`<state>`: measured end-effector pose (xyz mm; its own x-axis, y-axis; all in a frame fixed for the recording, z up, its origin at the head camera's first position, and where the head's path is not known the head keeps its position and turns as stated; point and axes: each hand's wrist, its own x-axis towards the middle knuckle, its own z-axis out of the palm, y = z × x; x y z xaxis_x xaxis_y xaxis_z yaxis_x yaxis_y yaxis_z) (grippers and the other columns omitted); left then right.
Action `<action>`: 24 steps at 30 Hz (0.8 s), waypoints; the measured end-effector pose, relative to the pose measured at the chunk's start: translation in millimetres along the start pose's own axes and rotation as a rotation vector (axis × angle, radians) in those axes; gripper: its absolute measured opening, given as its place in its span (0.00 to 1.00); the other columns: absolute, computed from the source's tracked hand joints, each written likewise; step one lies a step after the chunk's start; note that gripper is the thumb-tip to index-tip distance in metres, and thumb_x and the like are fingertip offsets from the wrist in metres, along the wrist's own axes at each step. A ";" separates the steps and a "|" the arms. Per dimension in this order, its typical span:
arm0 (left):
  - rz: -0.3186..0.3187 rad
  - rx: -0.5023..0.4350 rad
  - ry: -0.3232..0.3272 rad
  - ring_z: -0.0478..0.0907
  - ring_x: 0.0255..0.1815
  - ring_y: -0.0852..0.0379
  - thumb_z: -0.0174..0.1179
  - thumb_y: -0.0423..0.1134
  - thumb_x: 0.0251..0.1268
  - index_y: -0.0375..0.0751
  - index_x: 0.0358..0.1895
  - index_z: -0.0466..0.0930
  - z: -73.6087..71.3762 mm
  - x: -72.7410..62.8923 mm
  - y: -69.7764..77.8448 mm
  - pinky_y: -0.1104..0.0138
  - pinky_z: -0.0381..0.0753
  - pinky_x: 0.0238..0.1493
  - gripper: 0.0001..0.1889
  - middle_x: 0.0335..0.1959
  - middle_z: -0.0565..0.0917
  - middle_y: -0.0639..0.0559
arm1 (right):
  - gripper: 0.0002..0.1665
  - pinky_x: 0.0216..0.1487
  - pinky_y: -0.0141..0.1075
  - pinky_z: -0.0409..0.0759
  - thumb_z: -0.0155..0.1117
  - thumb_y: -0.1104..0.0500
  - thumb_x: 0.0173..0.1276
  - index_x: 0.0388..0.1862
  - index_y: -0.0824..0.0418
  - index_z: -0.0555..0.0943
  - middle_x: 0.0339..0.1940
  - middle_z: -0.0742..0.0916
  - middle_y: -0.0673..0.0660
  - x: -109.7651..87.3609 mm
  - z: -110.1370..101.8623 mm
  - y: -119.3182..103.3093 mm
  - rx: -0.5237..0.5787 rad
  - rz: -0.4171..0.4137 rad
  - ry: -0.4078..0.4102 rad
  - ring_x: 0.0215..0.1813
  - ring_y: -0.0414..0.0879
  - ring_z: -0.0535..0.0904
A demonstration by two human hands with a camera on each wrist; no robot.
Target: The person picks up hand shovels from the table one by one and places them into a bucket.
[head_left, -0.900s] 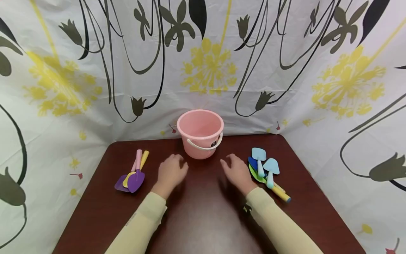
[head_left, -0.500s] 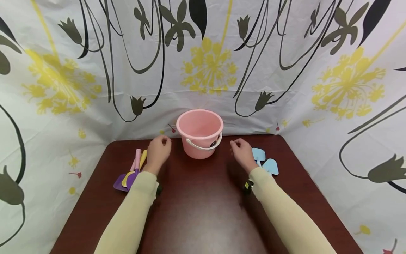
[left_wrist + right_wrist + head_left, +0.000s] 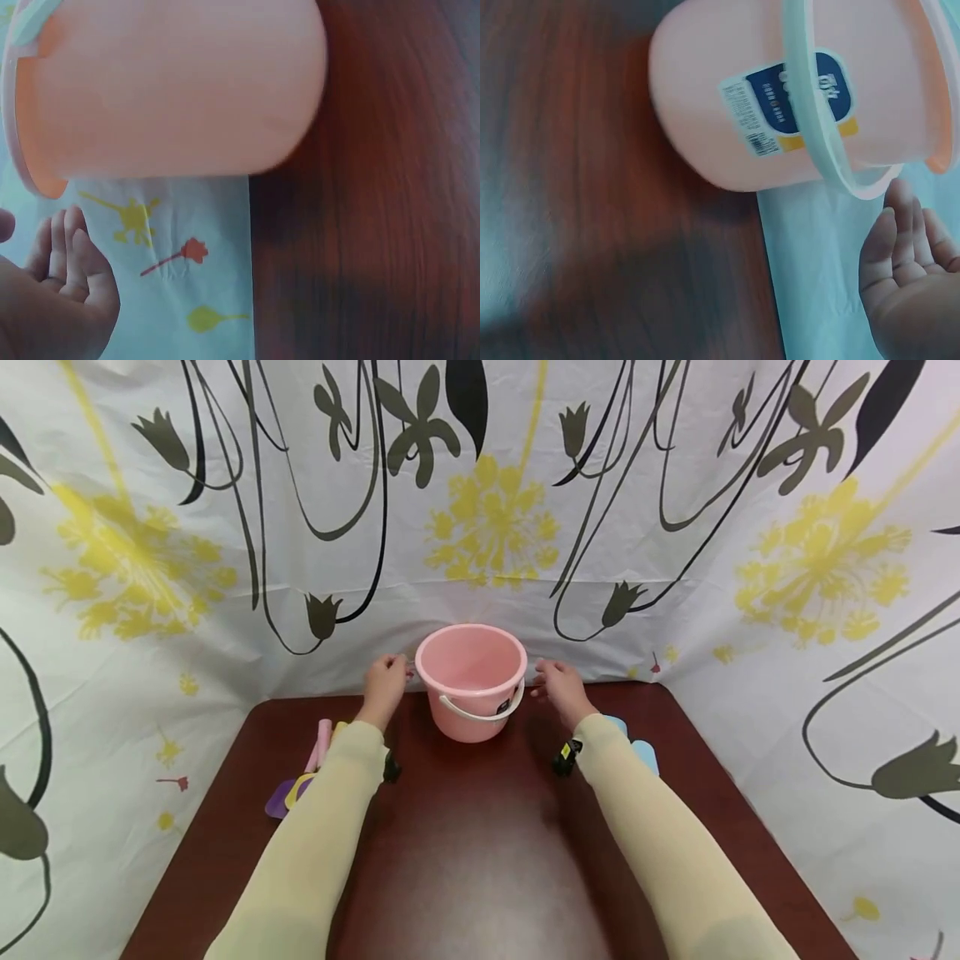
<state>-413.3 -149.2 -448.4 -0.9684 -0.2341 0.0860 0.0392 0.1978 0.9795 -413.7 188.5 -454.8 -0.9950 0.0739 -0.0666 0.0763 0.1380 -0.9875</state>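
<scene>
A pink bucket (image 3: 471, 672) stands upright at the back of the table, its white handle (image 3: 480, 717) hanging down across the front. My left hand (image 3: 385, 685) is just left of the bucket's rim. In the left wrist view its bent fingers (image 3: 64, 247) lie close to the rim with nothing in them, a narrow gap between. On the other side, my right hand (image 3: 561, 689) is held near the rim, holding nothing. The right wrist view has its loosely bent fingers (image 3: 900, 225) beside the handle and a label (image 3: 787, 101) on the bucket.
Left of the left forearm lie toy shovels with a pink handle (image 3: 323, 735) and purple (image 3: 277, 799) and yellow blades, partly covered by the sleeve. Light blue shovel blades (image 3: 646, 754) peek out behind the right forearm. A flower-patterned cloth (image 3: 495, 602) hangs behind the dark table (image 3: 480, 827).
Both hands first spread outward and forward from in front of the bucket, then came inward to either side of its rim. The bucket stays in place. The sleeves now cover more of the shovels.
</scene>
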 end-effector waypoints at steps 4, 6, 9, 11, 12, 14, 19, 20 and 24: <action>-0.132 -0.234 -0.062 0.85 0.44 0.54 0.51 0.45 0.86 0.32 0.58 0.85 5.0 6.6 9.2 0.68 0.82 0.48 0.20 0.42 0.87 0.49 | 0.35 0.65 0.57 0.83 0.54 0.43 0.89 0.80 0.66 0.72 0.64 0.85 0.73 4.8 3.7 -2.8 0.054 0.025 -0.003 0.44 0.52 0.86; -0.192 -0.311 -0.084 0.81 0.39 0.59 0.51 0.45 0.86 0.33 0.56 0.85 5.4 9.6 14.3 0.70 0.80 0.43 0.18 0.41 0.86 0.51 | 0.34 0.60 0.53 0.85 0.56 0.44 0.89 0.80 0.65 0.73 0.59 0.85 0.70 8.7 7.2 -3.8 0.096 0.030 -0.005 0.42 0.51 0.86; -0.250 -0.357 -0.110 0.79 0.35 0.62 0.52 0.44 0.85 0.37 0.54 0.83 7.5 14.1 19.1 0.71 0.80 0.42 0.15 0.40 0.85 0.52 | 0.31 0.54 0.47 0.87 0.59 0.45 0.87 0.76 0.64 0.77 0.50 0.86 0.63 14.0 12.0 -5.8 0.148 0.038 -0.002 0.38 0.48 0.86; -0.272 -0.366 -0.118 0.78 0.33 0.62 0.52 0.44 0.85 0.38 0.52 0.83 9.7 16.3 20.3 0.71 0.81 0.42 0.14 0.39 0.84 0.52 | 0.31 0.55 0.47 0.87 0.59 0.45 0.87 0.75 0.65 0.78 0.46 0.85 0.60 17.5 13.9 -7.2 0.174 0.043 -0.019 0.36 0.47 0.85; -0.280 -0.371 -0.123 0.78 0.33 0.62 0.53 0.44 0.85 0.38 0.51 0.82 10.8 17.5 20.0 0.71 0.81 0.42 0.14 0.39 0.84 0.52 | 0.31 0.56 0.47 0.87 0.59 0.45 0.87 0.75 0.65 0.79 0.46 0.85 0.59 19.3 14.6 -8.1 0.180 0.050 -0.028 0.35 0.46 0.85; -0.292 -0.375 -0.127 0.77 0.32 0.62 0.53 0.44 0.85 0.38 0.50 0.82 13.0 19.7 18.3 0.71 0.81 0.42 0.13 0.39 0.83 0.51 | 0.31 0.61 0.50 0.87 0.60 0.46 0.86 0.75 0.66 0.79 0.44 0.86 0.57 22.8 14.7 -8.6 0.190 0.070 -0.043 0.35 0.45 0.84; -0.335 -0.435 -0.140 0.74 0.29 0.62 0.55 0.44 0.85 0.38 0.48 0.83 15.3 24.3 12.7 0.73 0.77 0.35 0.12 0.33 0.81 0.54 | 0.32 0.49 0.42 0.88 0.62 0.46 0.84 0.73 0.67 0.81 0.37 0.86 0.54 28.9 16.1 -10.6 0.238 0.114 -0.072 0.33 0.44 0.82; -0.349 -0.457 -0.138 0.74 0.28 0.62 0.56 0.43 0.85 0.39 0.48 0.83 15.3 24.9 12.1 0.73 0.77 0.33 0.12 0.31 0.80 0.54 | 0.31 0.43 0.38 0.87 0.62 0.46 0.84 0.72 0.68 0.81 0.35 0.86 0.53 28.5 17.0 -11.6 0.250 0.113 -0.080 0.32 0.44 0.82; -0.373 -0.496 -0.132 0.74 0.30 0.63 0.57 0.43 0.86 0.38 0.50 0.83 18.1 25.4 12.9 0.73 0.78 0.33 0.12 0.33 0.80 0.54 | 0.26 0.35 0.34 0.83 0.61 0.50 0.86 0.62 0.74 0.80 0.27 0.83 0.51 26.3 19.0 -14.8 0.289 0.079 -0.094 0.27 0.43 0.79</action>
<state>-441.8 -135.4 -436.9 -0.9599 -0.0768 -0.2696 -0.2279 -0.3461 0.9101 -442.3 169.7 -444.7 -0.9893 -0.0199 -0.1443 0.1456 -0.1516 -0.9777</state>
